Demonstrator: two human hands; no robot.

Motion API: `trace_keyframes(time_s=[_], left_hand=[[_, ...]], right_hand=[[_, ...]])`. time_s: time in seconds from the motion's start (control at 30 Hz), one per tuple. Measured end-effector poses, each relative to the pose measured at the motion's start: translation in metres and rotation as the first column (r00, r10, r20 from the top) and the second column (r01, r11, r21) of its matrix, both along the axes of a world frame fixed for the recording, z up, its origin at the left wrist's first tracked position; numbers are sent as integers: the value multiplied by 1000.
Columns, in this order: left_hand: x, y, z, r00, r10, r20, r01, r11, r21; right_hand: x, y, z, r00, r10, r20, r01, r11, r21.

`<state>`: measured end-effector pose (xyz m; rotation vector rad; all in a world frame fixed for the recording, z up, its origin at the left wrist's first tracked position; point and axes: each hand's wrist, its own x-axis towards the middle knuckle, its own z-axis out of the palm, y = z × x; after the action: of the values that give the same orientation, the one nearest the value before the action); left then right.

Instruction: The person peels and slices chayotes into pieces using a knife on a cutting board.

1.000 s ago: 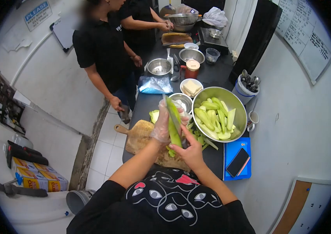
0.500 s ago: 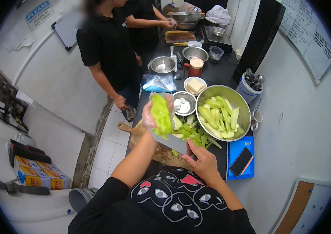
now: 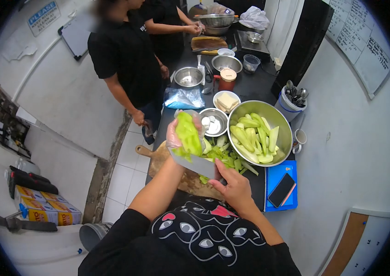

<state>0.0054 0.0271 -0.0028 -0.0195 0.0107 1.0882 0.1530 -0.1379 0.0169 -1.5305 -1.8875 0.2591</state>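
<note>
My left hand [image 3: 174, 136], in a clear plastic glove, is wrapped round a bright green vegetable piece [image 3: 188, 134] above the cutting board. Bare, my right hand [image 3: 235, 183] grips a broad knife [image 3: 196, 166], whose blade lies at the lower end of the piece. Green peelings and scraps [image 3: 226, 157] lie beneath and to the right. Several long pale green pieces fill a large steel bowl [image 3: 287, 138] at the right. The wooden cutting board [image 3: 158, 160] is partly hidden under my arms.
Behind my hands stand a small steel bowl with white contents [image 3: 223, 118], a plate of pale slabs [image 3: 226, 101], a blue plastic bag [image 3: 184, 99] and a red mug [image 3: 225, 84]. A phone [image 3: 281, 190] lies on a blue folder [image 3: 273, 174]. Two people [image 3: 121, 55] stand at the left.
The vegetable, upright a second ago, now tilts with its broad face towards me. My right hand has moved down and right, and the knife has swung from upright to a low slant.
</note>
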Motion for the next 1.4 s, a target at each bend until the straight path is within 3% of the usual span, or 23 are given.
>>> trace_keyframes(time_s=[0.1,0.3,0.4,0.43,0.57,0.77,0.97,1.07,1.17,1.3,1.4], left_hand=[[7,-6,2,986,57,-154,-63,997,-35],[22,-19,-20,985,-11,-170,47,977,206],[28,-28,-20,988,-115,-99,134,967,215],[30,-30,-15,995,-37,-87,35,999,-27],[3,1,-9,987,-111,-117,108,993,-39],[-14,13,-9,983,-109,-147,140,965,221],[-16,13,-1,971,-139,-193,178,963,201],[-13,2,17,939,-51,-341,99,987,126],[-11,0,17,926,-16,-378,56,994,97],[-17,11,-1,936,-104,-337,177,964,196],[-18,11,-5,923,-116,-368,205,955,214]], right_hand=[[-8,7,8,1000,19,-9,-19,1000,24],[-10,16,11,992,60,-113,-73,991,-113],[-1,23,7,930,35,-365,-97,984,-151],[1,20,9,936,39,-350,-104,980,-167],[13,5,12,980,46,-195,-89,972,-219],[28,-11,12,995,12,-101,-48,933,-355],[31,-15,5,997,21,-77,-46,942,-333],[30,-15,5,998,20,-57,-36,955,-294],[30,-13,9,1000,2,-10,-5,953,-301],[29,-11,7,1000,-2,-5,0,952,-307],[30,-8,-5,1000,8,13,-5,979,-203]])
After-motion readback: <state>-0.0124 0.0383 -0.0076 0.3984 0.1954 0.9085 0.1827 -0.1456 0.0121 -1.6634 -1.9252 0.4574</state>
